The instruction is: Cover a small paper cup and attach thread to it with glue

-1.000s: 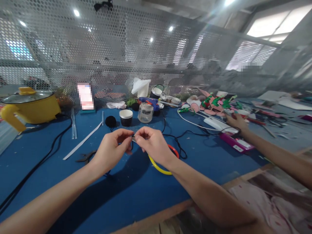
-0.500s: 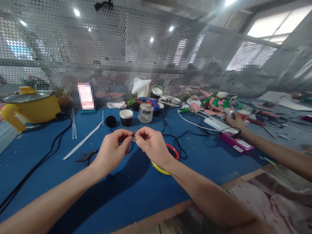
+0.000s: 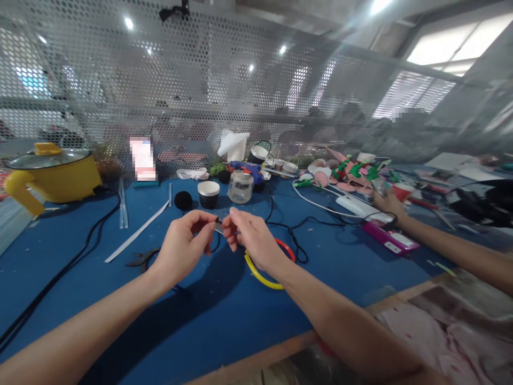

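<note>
My left hand [image 3: 186, 241] is closed in a pinch. A small dark piece [image 3: 217, 220] shows at its fingertips, too small to name. Just to its right, my right hand [image 3: 253, 236] is curled with its fingers bent; whatever they hold, if anything, is hidden. Beneath the right hand lies a ring-shaped yellow and red handle [image 3: 264, 280], partly covered by the hand. Pliers [image 3: 140, 258] with dark jaws rest left of my left wrist. Beyond my hands stand a black-and-white cup [image 3: 208, 195], a black ball [image 3: 183, 200] and a clear jar [image 3: 240, 190].
A blue glue gun [image 3: 248, 170] lies over the jar. White strips [image 3: 136, 232], a yellow pot [image 3: 60, 176] and a phone [image 3: 143, 159] are leftward. At right, another person's hand [image 3: 390, 203] is near a purple power strip [image 3: 390, 239] and pink-green craft pieces [image 3: 355, 174].
My right hand has drawn slightly away from my left fingertips, and its fingers have shifted. My left hand keeps its pinch. A dark object has come into view at the far right.
</note>
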{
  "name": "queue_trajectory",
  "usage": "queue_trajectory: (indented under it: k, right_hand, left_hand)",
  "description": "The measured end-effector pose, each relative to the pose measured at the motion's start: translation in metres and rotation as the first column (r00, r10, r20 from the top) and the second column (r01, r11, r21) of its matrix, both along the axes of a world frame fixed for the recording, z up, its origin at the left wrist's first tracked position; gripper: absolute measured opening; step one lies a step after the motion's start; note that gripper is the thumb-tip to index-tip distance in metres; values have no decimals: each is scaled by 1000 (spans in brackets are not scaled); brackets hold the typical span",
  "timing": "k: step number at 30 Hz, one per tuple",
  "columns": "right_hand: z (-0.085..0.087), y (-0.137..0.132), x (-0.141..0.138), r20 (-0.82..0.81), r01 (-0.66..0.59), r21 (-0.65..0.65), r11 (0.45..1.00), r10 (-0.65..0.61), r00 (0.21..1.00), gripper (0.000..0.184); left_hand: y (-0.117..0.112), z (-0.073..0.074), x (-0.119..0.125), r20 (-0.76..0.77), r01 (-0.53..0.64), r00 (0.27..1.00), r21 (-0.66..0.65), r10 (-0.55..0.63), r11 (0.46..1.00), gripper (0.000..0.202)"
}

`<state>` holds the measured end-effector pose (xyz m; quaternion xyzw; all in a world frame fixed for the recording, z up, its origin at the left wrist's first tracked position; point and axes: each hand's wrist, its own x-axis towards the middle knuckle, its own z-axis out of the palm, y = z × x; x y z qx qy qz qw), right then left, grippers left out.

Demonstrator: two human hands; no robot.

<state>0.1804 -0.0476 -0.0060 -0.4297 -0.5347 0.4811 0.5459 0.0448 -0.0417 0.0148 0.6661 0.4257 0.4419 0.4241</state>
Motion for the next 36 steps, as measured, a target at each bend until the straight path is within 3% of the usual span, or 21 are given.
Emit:
queue_trajectory:
  k: [3,8,16,24,27,36]
  right_hand:
    - [2,-2,-2,32,-50,-28,998,51,998,31]
    - [4,-3,-2,95,-5,25,1000,3,995,23]
    - [1,-2,0,218,11,166,986,-48,975,18]
    - [0,-1,3,238,21,187,982,-66,969,16]
    - [1,0,4,241,81,261,962,-146,959,14]
    - [-2,-1,4,374,79,516,853,-307,875,8]
  left_hand:
    - [-2,1,1,-38,-11,999,24,12,1000,11]
    - [-1,-1,1,-84,-18,996,20,19,1000,13]
    - [3,-4,2,-33,19,999,-43,-20,999,11]
    - [2,-3,1,-28,8,1000,-58,-10,998,12]
    - [1,-3,0,-32,6,999,-61,-8,998,13]
    - [1,-1,2,1,46,999,-142,-46,989,12]
